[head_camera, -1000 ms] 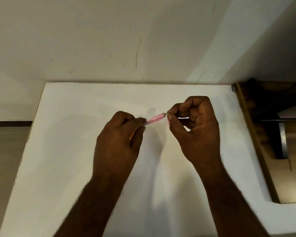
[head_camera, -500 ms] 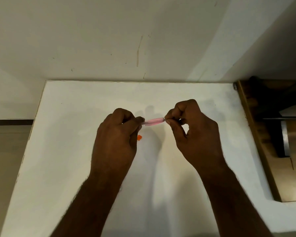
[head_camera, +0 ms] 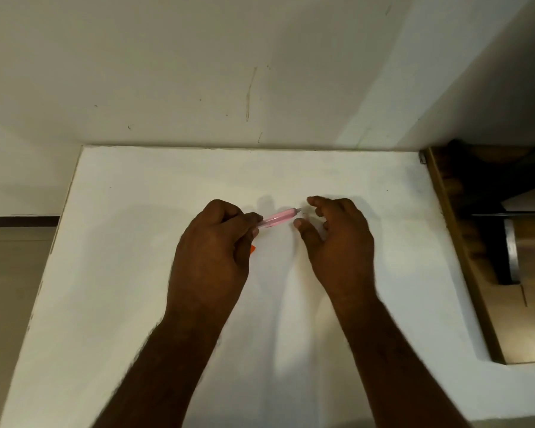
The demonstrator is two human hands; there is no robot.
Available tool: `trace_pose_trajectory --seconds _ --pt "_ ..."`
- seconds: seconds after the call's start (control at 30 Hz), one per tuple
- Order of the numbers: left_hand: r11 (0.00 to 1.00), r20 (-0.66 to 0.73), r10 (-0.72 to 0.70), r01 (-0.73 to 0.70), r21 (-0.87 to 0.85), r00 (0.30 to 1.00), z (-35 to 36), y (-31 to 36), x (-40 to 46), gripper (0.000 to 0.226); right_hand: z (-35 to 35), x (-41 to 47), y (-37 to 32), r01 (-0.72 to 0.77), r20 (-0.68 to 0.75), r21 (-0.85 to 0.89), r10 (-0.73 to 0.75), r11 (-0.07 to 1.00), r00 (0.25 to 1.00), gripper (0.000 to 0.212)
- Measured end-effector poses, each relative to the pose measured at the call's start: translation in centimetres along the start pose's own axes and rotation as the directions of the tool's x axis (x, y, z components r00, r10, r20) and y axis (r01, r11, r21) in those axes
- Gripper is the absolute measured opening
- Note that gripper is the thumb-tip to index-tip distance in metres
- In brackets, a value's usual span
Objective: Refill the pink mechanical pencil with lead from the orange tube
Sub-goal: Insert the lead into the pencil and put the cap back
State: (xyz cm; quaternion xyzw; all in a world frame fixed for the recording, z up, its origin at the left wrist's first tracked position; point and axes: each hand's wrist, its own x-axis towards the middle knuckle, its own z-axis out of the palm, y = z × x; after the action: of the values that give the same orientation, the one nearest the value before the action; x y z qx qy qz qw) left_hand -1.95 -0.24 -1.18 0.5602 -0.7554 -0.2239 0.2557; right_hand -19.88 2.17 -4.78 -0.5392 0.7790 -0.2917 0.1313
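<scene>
A white table (head_camera: 136, 273) runs up to a pale wall (head_camera: 198, 72); above it the left hand (head_camera: 210, 257) is closed around the pink pencil (head_camera: 278, 218), which juts rightward from its fingers; the right hand (head_camera: 337, 242) is loosely open and empty just beside the pencil's tip; an orange tube (head_camera: 253, 249) peeks from under the left hand

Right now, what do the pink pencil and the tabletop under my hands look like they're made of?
The pink mechanical pencil, held in the left hand, looks like translucent glossy plastic: light shows through the barrel, with a small grey, possibly metal, end. The white tabletop looks like matte painted or laminated board: even, with no glare. Its core cannot be told.
</scene>
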Motion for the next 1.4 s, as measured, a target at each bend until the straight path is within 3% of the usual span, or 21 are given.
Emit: trace_pose_trajectory --seconds 0.2,0.3,0.33,0.4,0.47,0.5,0.8,1.1,1.4 --pt "1.000 0.004 -0.006 0.006 0.003 1.000 0.1 -0.1 0.0 0.021 0.7 -0.1 -0.5 0.045 -0.006 -0.094 -0.046 0.995 0.999 0.024" --pt "1.000 -0.005 -0.009 0.009 -0.018 1.000 0.1 -0.2 0.0 0.021 0.2 0.2 -0.6 -0.048 -0.017 0.153 0.051 0.987 0.999 0.020" --pt "1.000 -0.012 -0.010 0.010 -0.025 1.000 0.1 -0.2 0.0 0.021 -0.1 0.5 -0.7 -0.114 -0.004 0.326 0.122 0.938 0.992 0.018" --pt "0.999 -0.021 -0.011 0.011 -0.032 1.000 0.1 -0.2 0.0 0.020 -0.8 0.9 -1.0 -0.244 0.104 0.679 0.238 0.692 0.966 0.015" --pt "0.999 -0.025 -0.014 0.013 -0.037 1.000 0.2 -0.3 0.0 0.020 -1.4 1.0 -1.1 -0.299 0.206 0.839 0.243 0.455 0.948 0.015" --pt "0.999 -0.025 -0.016 0.015 -0.044 1.000 0.3 -0.3 0.0 0.020 -1.6 1.0 -1.1 -0.307 0.229 0.856 0.227 0.415 0.946 0.014" --pt "0.998 -0.026 -0.027 0.026 -0.055 0.999 0.1 -0.3 0.0 0.021 -1.7 0.7 -1.4 -0.287 0.238 0.862 0.168 0.418 0.957 0.014" --pt "0.999 -0.014 -0.007 0.007 -0.045 1.000 0.1 -0.2 0.0 0.021 -1.4 0.6 -1.5 -0.222 0.192 0.805 0.112 0.550 0.975 0.018" --pt "0.999 0.056 0.037 -0.036 -0.028 0.998 0.1 0.3 -0.1 0.022 -1.8 0.7 -1.3 -0.262 0.233 0.837 0.120 0.480 0.965 0.017"
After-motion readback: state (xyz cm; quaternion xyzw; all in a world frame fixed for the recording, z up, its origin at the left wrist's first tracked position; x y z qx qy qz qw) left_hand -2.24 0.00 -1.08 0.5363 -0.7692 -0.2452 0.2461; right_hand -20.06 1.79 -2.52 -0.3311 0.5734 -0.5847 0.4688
